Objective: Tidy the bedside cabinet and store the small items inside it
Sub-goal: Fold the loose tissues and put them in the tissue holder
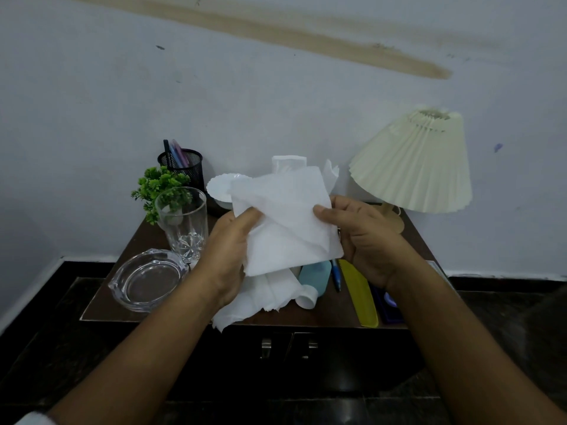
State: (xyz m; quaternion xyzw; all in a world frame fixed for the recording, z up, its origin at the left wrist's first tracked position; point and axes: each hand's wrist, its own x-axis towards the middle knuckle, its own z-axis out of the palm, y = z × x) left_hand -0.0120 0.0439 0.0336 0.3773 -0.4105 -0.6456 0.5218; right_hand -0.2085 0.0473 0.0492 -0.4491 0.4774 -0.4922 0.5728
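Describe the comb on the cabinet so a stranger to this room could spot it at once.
Find the cream pleated lamp at the right of the brown cabinet top. In front of it, near the person's right hand, the comb runs toward the front edge. It is the only yellow-green strip, long and flat, just right of a blue pen.

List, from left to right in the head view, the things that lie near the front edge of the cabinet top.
Glass ashtray, teal bottle, blue pen, yellow comb, dark blue object.
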